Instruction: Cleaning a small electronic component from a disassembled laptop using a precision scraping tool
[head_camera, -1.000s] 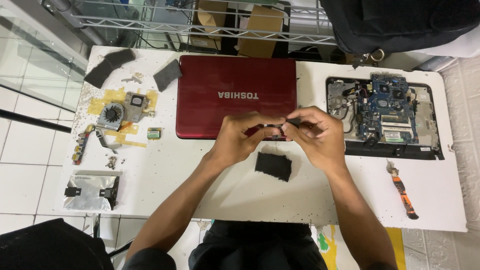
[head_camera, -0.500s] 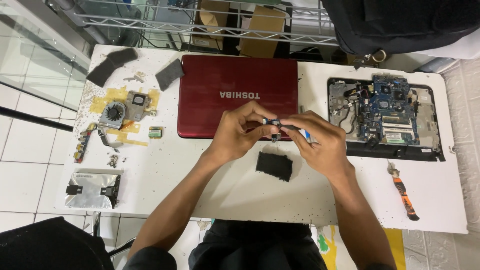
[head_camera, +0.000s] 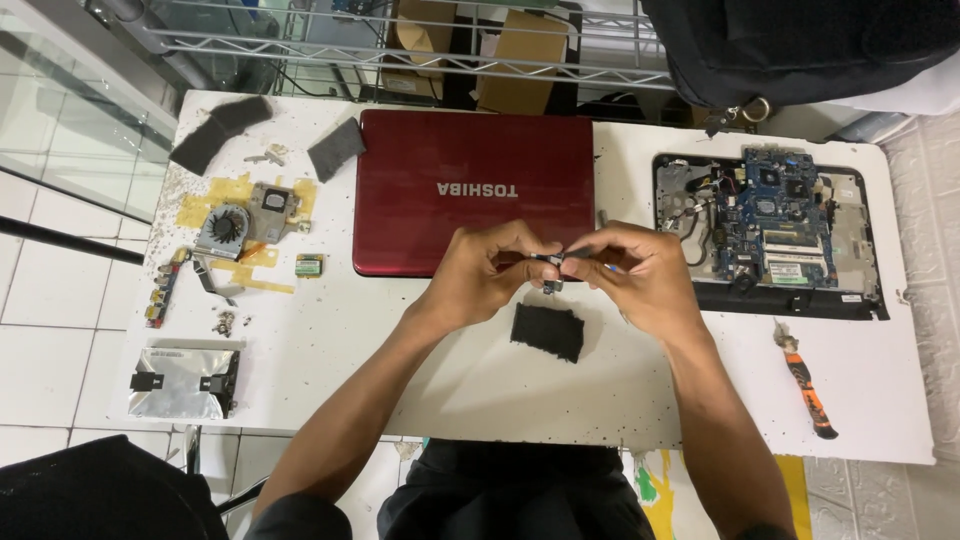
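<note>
White tabletop with small dark specks fills the view, and it stands on a floor of pale tiles. Nearest to the person lies a black foam pad, flat on the table just below the two hands. Above it, the left hand and the right hand meet over the front edge of the red laptop. Both hands pinch one small dark part between thumb and fingertips; the other fingers are curled in, not spread. The part is held in the air, a little over the table, and it is too small to tell what kind of piece it is.

At the left side rest a silver drive in its bracket, some loose screws, a narrow strip of board, a small green chip card and a cooling fan with yellow tape. At the right lies an orange-handled tool, not touched now.

Farther back, the red laptop is closed with its lid up, and beside it the open base with the blue circuit board shows bare electronics. Two more grey foam pieces lie near the far edge, before a wire shelf.

As I judge it, the disassembly is already well advanced: many pieces are out, while the board is still seated in its base.
</note>
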